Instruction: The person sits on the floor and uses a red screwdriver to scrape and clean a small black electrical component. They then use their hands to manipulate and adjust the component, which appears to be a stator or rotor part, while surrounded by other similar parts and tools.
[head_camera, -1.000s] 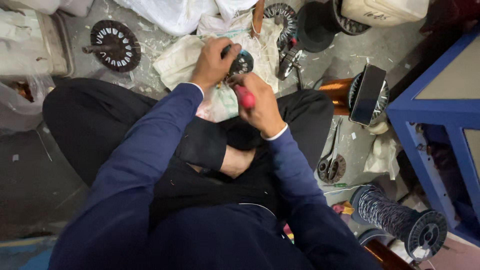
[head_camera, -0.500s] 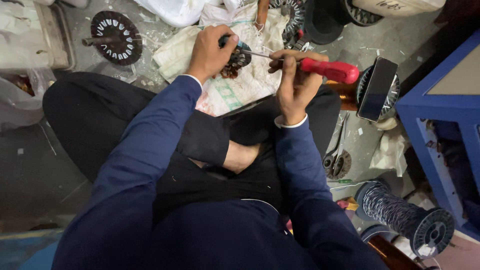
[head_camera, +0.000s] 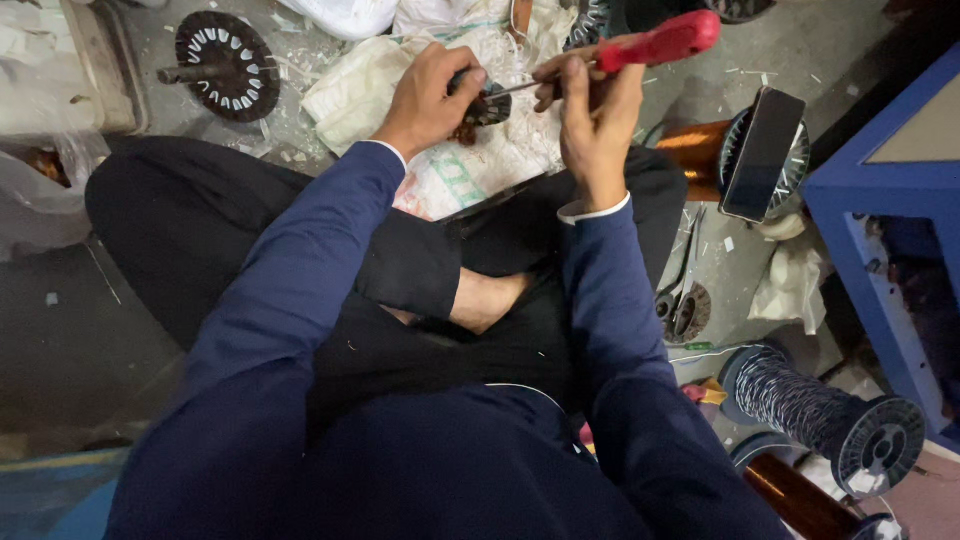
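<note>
Seen from the head camera, the person sits cross-legged on the floor, both arms in dark blue sleeves reaching forward over the lap.

The left hand (head_camera: 432, 98) is curled around a small dark round motor part (head_camera: 487, 103) — the fingers wrap over its top and left side, so only its right edge and a bit of coppery winding below show past the fingertips. The part sits above a white printed sack (head_camera: 470, 170) spread over the knees.

The right hand (head_camera: 590, 110) is clenched on a red-handled screwdriver (head_camera: 655, 42); the red handle sticks out up and to the right beyond the knuckles, while the thin metal shaft runs left from the fingers and its tip meets the motor part just beside the left fingertips (the exact contact spot is too small to make out).

Around them: a dark slotted rotor disc (head_camera: 225, 62) lies on the floor to the upper left, well apart from the hands. To the right, a black phone (head_camera: 762, 152) leans on a spool of copper wire (head_camera: 700, 150). Lower right, a spool of black-and-white wire (head_camera: 820, 408) lies on its side near a blue metal frame (head_camera: 880, 250).
</note>
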